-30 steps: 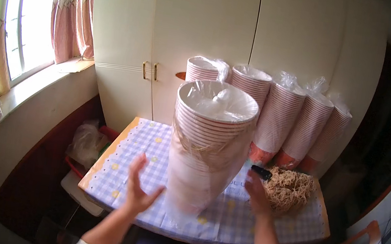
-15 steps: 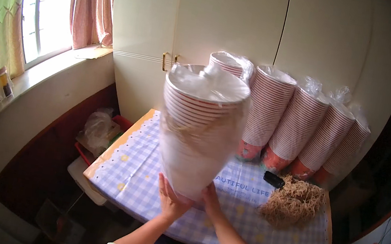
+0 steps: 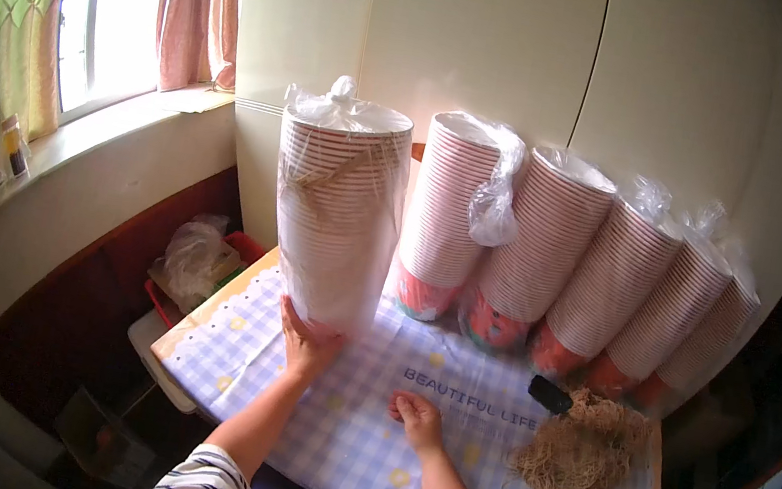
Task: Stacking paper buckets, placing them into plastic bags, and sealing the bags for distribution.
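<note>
A tall stack of paper cups wrapped in a clear plastic bag (image 3: 335, 211) stands upright on the checked tablecloth (image 3: 351, 441), at the left end of a row of similar stacks. My left hand (image 3: 305, 343) presses against the bottom of this stack, fingers spread on the plastic. Resting on the cloth a little to the right is my right hand (image 3: 416, 418), fingers curled and holding nothing.
Several more bagged cup stacks (image 3: 551, 258) lean against the cream cupboard doors (image 3: 481, 46). A pile of tan rubber bands (image 3: 582, 453) and a small black object (image 3: 550, 395) lie at the right. Left of the table are a plastic bag (image 3: 192, 255) and a window sill (image 3: 94, 134).
The stack was held up close between both hands; now it stands farther back in the row. My right hand has come off it and rests on the cloth.
</note>
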{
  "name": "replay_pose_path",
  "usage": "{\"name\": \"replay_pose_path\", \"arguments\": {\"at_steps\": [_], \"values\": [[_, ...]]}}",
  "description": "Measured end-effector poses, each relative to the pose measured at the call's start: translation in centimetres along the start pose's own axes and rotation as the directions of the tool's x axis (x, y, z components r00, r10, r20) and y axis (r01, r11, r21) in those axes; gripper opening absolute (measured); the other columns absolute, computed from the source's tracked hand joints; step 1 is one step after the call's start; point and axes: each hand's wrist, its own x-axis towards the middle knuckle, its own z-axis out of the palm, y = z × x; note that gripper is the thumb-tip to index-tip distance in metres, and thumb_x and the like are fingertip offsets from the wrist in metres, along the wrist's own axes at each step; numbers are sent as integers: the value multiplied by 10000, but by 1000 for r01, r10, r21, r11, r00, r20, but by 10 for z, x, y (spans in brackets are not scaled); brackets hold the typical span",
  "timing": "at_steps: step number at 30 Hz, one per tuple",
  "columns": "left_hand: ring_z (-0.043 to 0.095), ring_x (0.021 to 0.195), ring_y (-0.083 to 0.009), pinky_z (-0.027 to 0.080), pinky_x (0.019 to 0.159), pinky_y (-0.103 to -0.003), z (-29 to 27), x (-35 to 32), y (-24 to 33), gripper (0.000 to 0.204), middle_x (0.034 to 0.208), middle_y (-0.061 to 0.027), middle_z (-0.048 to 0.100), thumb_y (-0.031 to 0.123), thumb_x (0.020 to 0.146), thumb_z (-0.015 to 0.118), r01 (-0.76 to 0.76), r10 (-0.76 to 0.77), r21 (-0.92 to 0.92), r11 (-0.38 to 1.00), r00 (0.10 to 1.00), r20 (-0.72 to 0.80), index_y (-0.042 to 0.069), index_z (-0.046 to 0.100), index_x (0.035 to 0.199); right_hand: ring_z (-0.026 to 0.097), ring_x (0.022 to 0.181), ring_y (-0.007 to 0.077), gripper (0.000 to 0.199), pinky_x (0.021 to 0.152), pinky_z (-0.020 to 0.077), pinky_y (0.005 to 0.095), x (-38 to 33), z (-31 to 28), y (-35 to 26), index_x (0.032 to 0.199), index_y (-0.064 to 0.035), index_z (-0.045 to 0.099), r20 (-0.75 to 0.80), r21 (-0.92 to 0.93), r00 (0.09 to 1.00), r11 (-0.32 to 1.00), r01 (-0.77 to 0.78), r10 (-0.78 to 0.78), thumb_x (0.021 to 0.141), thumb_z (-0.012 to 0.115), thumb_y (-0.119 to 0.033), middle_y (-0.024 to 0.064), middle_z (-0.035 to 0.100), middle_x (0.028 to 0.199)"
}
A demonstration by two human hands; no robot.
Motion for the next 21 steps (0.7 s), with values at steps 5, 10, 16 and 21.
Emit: {"name": "replay_pose_path", "arguments": {"at_steps": [5,10,16,21], "values": [[171,1336,-425,208,1098,-451,27,43,-13,1244,1441,-286,125,309,572,814,-85,85,2,996,996,-12,-14,-56,1401,622,789,116,235,733,522,255,3,-4,-1,1045,-5,623,-6,-19,1000,999,-27,27,900,583,-186,63,652,900],[220,1314,-437,238,1080,-457,57,83,-30,1298,1435,-291,157,367,570,829,-115,114,-12,993,993,-9,47,-104,1413,610,817,112,242,745,517,251,2,-1,-2,1056,-6,612,46,-83,998,996,-41,45,908,566,-191,64,641,942],[381,1210,-446,356,998,-453,85,116,-35,1308,1386,-295,258,348,583,830,-30,32,-29,999,998,60,87,-145,1415,604,785,91,231,725,504,234,0,1,-6,1038,-8,627,30,-250,1000,968,-1,9,902,573,-187,44,652,899],[478,1113,-430,410,943,-435,103,135,-26,1274,1278,-286,393,323,620,813,141,-137,-1,990,966,220,93,-153,1418,607,768,89,221,709,498,228,0,-3,-3,1034,-17,633,9,-283,1000,959,-19,22,897,579,-181,38,657,878]]}}
